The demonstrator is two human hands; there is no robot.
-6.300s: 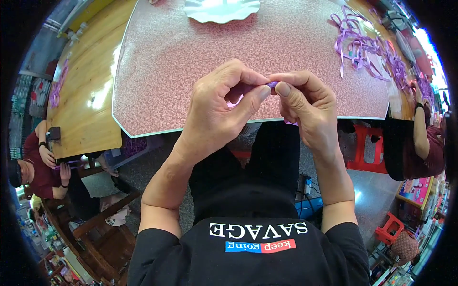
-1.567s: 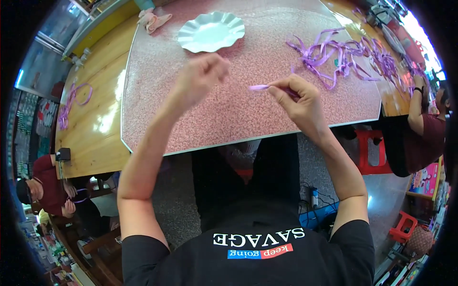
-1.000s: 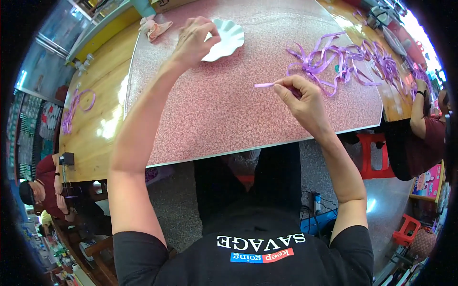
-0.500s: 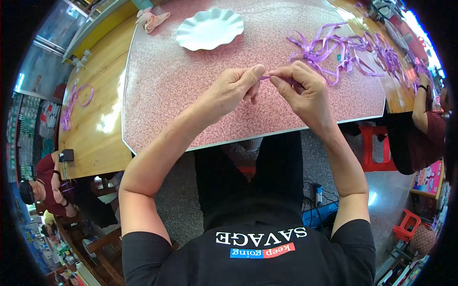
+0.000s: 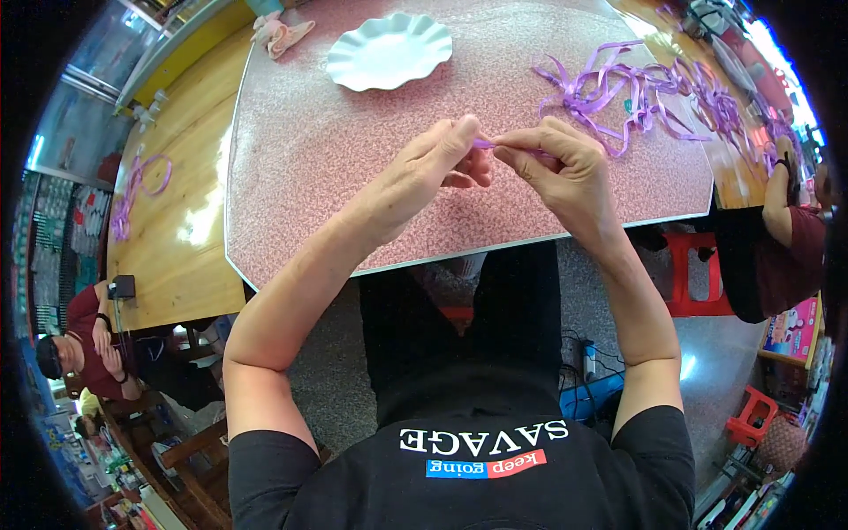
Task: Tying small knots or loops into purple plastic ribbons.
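Between my two hands, above the pink speckled tabletop, stretches a short piece of purple ribbon (image 5: pixel 483 144). My left hand (image 5: pixel 446 157) pinches one end of it between thumb and fingers. The thumb and forefinger of my right hand (image 5: pixel 558 157) grip the other part, with more purple showing under the curled fingers. Most of the ribbon is hidden by the hands. Past my right hand lies a loose tangle of purple ribbons (image 5: pixel 587 97). A white plate with a wavy rim (image 5: pixel 389 55) sits farther off, beyond my left hand.
A crumpled pale pink cloth (image 5: pixel 281 37) lies at the far left of the pink tabletop (image 5: pixel 309 177). More purple ribbon (image 5: pixel 132 190) rests on the wooden table at left. People sit at both sides. A red stool (image 5: pixel 693 274) stands at right below the table.
My left hand has shifted slightly left and its wrist has turned, with more of its fingers showing. A little more ribbon shows between the hands. My right hand has barely moved.
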